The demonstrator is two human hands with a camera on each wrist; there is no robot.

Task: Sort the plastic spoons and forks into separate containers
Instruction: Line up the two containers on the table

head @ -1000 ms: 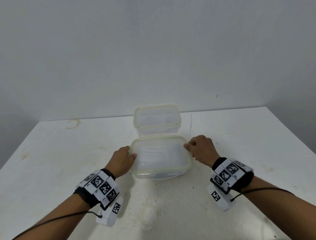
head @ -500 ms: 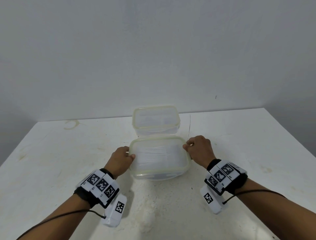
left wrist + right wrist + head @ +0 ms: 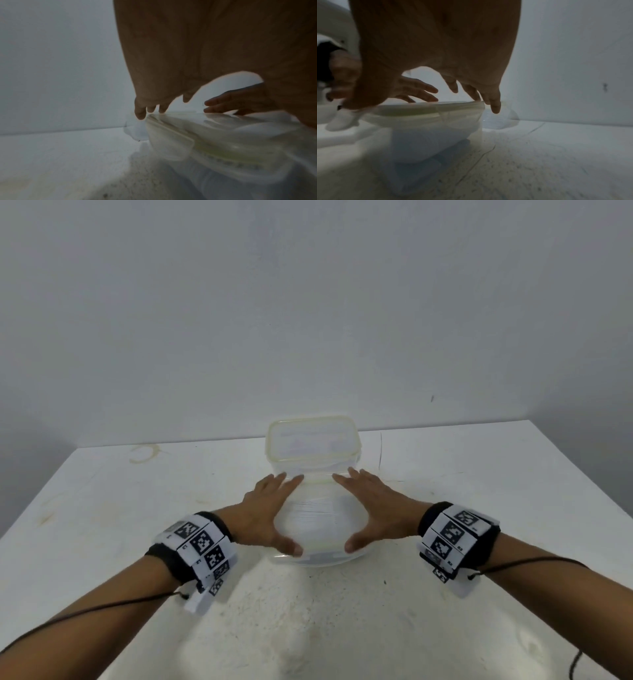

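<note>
Head view, flat hands (image 3: pixel 265 513) (image 3: pixel 371 508) on container lid (image 3: pixel 315 511)

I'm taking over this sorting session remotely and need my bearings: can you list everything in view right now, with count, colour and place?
Near container: 1, clear plastic with a yellowish-rimmed lid on it, on the table in front of the person, under both hands; whitish contents show through, too blurred to name.
Far container: 1, clear plastic with a yellowish-rimmed lid, right behind the near one; contents not clear.
Table: 1, white, stained and speckled, against a pale wall.
Loose spoons or forks: none visible on the table.
Wrist bands: 2, black with white tag markers, one on each wrist, thin dark cables trailing.
Left hand: fingers straight, laid flat on the near lid's left side.
Right hand: fingers straight, laid flat on the near lid's right side.
</note>
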